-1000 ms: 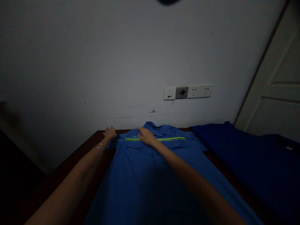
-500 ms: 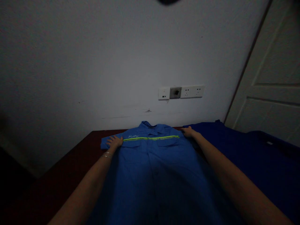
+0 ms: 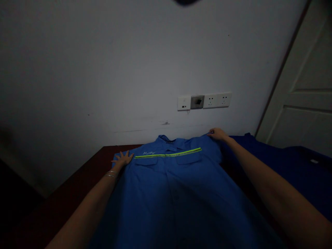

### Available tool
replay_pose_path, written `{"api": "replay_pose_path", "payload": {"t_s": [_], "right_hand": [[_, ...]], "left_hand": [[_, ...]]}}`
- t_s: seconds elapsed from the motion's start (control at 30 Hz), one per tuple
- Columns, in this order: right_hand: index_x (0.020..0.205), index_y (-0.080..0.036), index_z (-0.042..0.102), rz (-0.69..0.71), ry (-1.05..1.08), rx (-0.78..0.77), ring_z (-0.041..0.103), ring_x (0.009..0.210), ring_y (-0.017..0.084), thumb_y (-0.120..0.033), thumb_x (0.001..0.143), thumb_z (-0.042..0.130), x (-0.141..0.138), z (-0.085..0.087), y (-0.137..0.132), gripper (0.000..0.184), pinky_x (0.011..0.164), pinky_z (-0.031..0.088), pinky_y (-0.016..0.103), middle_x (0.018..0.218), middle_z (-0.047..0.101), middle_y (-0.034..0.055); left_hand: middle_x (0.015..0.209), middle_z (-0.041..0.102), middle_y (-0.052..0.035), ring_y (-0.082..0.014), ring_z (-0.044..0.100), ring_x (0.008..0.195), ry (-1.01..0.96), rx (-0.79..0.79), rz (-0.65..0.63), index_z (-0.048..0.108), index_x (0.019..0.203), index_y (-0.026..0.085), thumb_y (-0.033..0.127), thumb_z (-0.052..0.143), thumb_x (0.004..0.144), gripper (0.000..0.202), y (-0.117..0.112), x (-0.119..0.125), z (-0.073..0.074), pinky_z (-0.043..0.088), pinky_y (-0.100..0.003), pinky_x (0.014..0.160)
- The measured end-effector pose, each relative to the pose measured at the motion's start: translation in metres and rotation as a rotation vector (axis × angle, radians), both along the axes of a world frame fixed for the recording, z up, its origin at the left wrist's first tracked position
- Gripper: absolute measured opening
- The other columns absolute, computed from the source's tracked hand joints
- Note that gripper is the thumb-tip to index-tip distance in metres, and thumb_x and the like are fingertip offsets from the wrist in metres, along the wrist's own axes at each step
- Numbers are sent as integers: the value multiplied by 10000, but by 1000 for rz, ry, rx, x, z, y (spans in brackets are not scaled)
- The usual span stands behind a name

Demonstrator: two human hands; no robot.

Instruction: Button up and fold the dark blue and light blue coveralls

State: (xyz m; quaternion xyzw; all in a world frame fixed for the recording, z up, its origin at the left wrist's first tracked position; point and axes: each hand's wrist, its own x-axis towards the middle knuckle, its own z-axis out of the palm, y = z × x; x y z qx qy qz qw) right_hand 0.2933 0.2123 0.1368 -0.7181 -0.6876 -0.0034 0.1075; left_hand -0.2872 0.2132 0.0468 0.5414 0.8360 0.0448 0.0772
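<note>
A blue work shirt (image 3: 155,180) with a yellow-green stripe across the chest lies front up, its collar toward the wall. My left hand (image 3: 122,159) rests flat on the sleeve at the left, fingers spread. At the right shoulder my right hand (image 3: 217,134) pinches the shirt's cloth between thumb and fingers and holds it slightly raised. The right sleeve hangs below that hand. The shirt's lower part fades into shadow near me.
A dark red tabletop (image 3: 85,180) lies under the shirt. Darker blue cloth (image 3: 280,173) is spread at the right. Behind stands a pale wall (image 3: 129,69) with a row of sockets (image 3: 216,100); a panelled door (image 3: 306,103) is at the far right.
My right hand has moved up and slightly right, lifting the shirt's shoulder, and the right sleeve now shows. My left hand has shifted slightly left, still flat on the left sleeve.
</note>
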Motion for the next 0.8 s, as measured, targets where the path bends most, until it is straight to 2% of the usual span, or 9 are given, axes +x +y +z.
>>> {"api": "replay_pose_path", "payload": {"t_s": [0.13, 0.23, 0.3, 0.37, 0.43, 0.53, 0.6, 0.67, 0.8], "right_hand": [[945, -172, 656, -43, -56, -2, 551, 975, 238, -310, 752, 555, 10, -5, -3, 257, 789, 399, 308, 1044, 612, 139], [919, -141, 663, -114, -87, -11, 544, 982, 302, -322, 746, 561, 9, -11, -7, 270, 797, 395, 407, 1052, 599, 185], [882, -103, 666, -167, -79, -36, 551, 956, 330, -385, 735, 565, 7, -10, -11, 334, 772, 403, 439, 1025, 600, 215], [828, -73, 670, -174, 38, -147, 580, 889, 307, -459, 734, 545, 7, -4, -15, 416, 732, 427, 404, 959, 617, 223], [769, -74, 675, -134, 199, -298, 608, 788, 248, -474, 736, 534, 10, 5, -20, 425, 674, 444, 339, 847, 643, 193], [660, -96, 671, -97, 294, -442, 610, 655, 200, -329, 660, 637, 14, 20, -30, 236, 588, 444, 286, 674, 643, 120], [578, -100, 648, -97, 291, -453, 598, 599, 188, -240, 591, 680, 13, 28, -35, 144, 552, 441, 269, 601, 623, 88], [563, -100, 638, -35, 353, -420, 586, 568, 173, -242, 587, 685, 8, 34, -40, 151, 535, 437, 254, 590, 621, 80], [783, -104, 676, 130, 536, -362, 603, 617, 162, -383, 688, 614, -17, 44, -47, 301, 560, 445, 234, 735, 667, 113]], "left_hand": [[1457, 58, -125, -466, 9, 1269, 5, 7, -2, 215, 1367, 304, 676, 183, 739, 731, 5, -1, 1, 49, -731, 855], [1457, 62, -120, -469, 7, 1267, 8, 14, 1, 215, 1367, 306, 650, 192, 750, 707, 5, -1, 2, 53, -735, 850], [1457, 62, -119, -468, 5, 1267, 6, 15, 1, 217, 1366, 307, 646, 187, 753, 701, 4, -1, 2, 49, -730, 858], [1454, 74, -130, -470, 17, 1267, 7, 17, 1, 228, 1365, 297, 642, 179, 758, 699, 3, 0, 2, 49, -722, 868], [1445, 102, -154, -474, 44, 1264, 21, 24, 12, 256, 1359, 276, 624, 189, 769, 688, 2, 2, 3, 60, -717, 872], [1424, 151, -196, -485, 85, 1254, 67, 49, 43, 313, 1337, 232, 571, 231, 788, 651, -1, 8, 6, 82, -723, 856], [1414, 165, -215, -486, 93, 1252, 86, 51, 37, 340, 1322, 202, 541, 256, 795, 632, -3, 16, 10, 80, -724, 852], [1413, 164, -220, -479, 80, 1258, 84, 35, 10, 354, 1313, 181, 521, 274, 797, 623, -4, 25, 14, 59, -716, 867], [1423, 131, -215, -456, 22, 1272, 35, -35, -22, 344, 1317, 155, 510, 289, 799, 630, -9, 42, 19, 19, -698, 895]]}}
